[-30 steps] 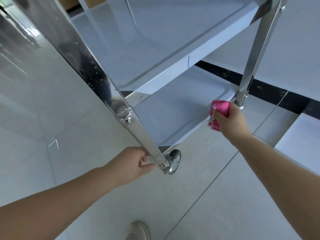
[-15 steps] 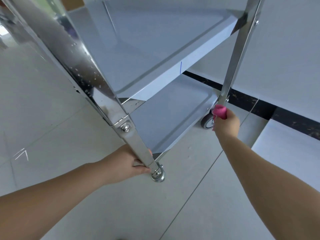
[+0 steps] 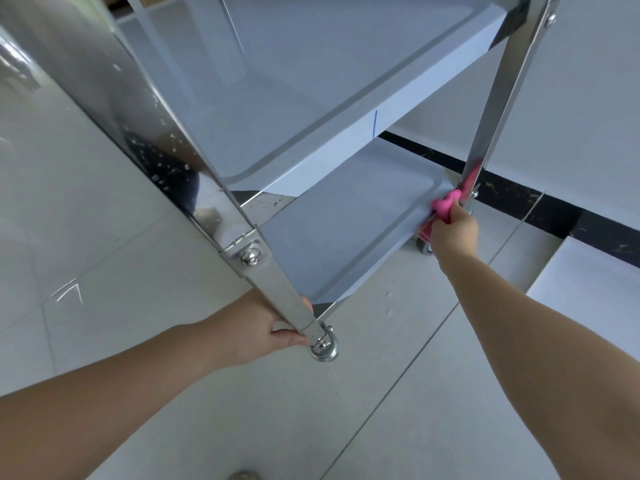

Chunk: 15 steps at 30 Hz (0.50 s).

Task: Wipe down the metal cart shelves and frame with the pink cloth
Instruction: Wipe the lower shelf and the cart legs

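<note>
Cloth (image 3: 445, 204) at far right corner of bottom shelf (image 3: 346, 230), bunched and clenched in right hand (image 3: 453, 230), pressed where shelf rim meets far leg (image 3: 498, 98). Probably wiping that joint, the low end of the frame. Balled up, likely to get into the corner. Pink reflection on leg just above.

Left hand (image 3: 263, 327) wrapped round near leg (image 3: 277, 282) just above near caster (image 3: 323, 346), thumb in front, fingers curled behind the metal. Judged as bracing: cart on wheels, apt to roll or swing under a push otherwise.

Around: middle shelf (image 3: 294, 81) over the bottom one, with short blue mark (image 3: 375, 123) on its front edge. Bolt (image 3: 251, 256) on near-leg bracket. Specks and smears on wide upright (image 3: 104, 98) at left, not yet clean by the look. Far caster (image 3: 424, 245) partly hidden under right hand. Grey tiled floor (image 3: 138, 237), black strip (image 3: 554, 206) beyond far leg, toe of shoe (image 3: 244, 476) at bottom edge of view.

In the way: middle shelf overhang cutting reach into bottom shelf from above. Far leg and caster crowding the corner. Near leg crossing between the two arms.
</note>
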Each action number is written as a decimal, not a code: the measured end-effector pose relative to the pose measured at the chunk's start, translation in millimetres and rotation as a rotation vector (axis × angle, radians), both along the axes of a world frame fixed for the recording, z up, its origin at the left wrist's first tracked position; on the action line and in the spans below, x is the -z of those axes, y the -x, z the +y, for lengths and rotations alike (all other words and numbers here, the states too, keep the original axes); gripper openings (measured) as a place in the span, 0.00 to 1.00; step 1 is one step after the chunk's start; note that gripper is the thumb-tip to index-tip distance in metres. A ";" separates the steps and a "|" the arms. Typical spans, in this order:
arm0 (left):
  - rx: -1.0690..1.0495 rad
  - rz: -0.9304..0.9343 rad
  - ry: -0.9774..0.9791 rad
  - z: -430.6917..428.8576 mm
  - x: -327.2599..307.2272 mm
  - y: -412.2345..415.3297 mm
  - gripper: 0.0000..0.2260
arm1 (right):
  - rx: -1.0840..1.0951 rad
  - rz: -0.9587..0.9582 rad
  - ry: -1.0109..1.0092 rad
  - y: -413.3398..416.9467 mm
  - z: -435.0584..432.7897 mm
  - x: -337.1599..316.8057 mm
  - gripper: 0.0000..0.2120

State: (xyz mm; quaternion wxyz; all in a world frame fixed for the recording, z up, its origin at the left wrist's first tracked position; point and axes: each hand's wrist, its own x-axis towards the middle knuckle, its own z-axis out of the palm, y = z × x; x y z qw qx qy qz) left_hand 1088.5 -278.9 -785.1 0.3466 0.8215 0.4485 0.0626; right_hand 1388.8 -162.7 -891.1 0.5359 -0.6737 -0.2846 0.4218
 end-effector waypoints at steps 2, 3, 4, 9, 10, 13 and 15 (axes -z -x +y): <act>0.000 0.000 -0.010 -0.4 0.2 0.8 0.09 | -0.040 -0.036 -0.002 3.6 -2.1 4.1 0.20; -0.002 -0.001 -0.015 -0.7 0.1 0.9 0.10 | -0.054 -0.039 -0.003 5.1 -3.3 5.9 0.23; -0.002 -0.006 -0.022 -0.7 0.2 0.8 0.11 | -0.066 -0.029 -0.002 7.5 -4.8 8.0 0.24; -0.001 -0.007 -0.018 -0.3 1.5 0.2 0.10 | -0.088 -0.023 -0.050 31.3 -18.6 22.9 0.27; -0.002 -0.011 -0.015 -0.4 2.1 0.3 0.10 | -0.099 -0.009 -0.058 36.9 -22.9 25.2 0.28; -0.002 -0.011 -0.014 -0.6 3.2 0.3 0.10 | -0.138 0.009 -0.061 47.8 -33.2 30.0 0.29; 0.002 -0.011 -0.019 -0.7 3.1 -0.1 0.10 | -0.147 0.007 -0.082 53.0 -37.9 31.8 0.28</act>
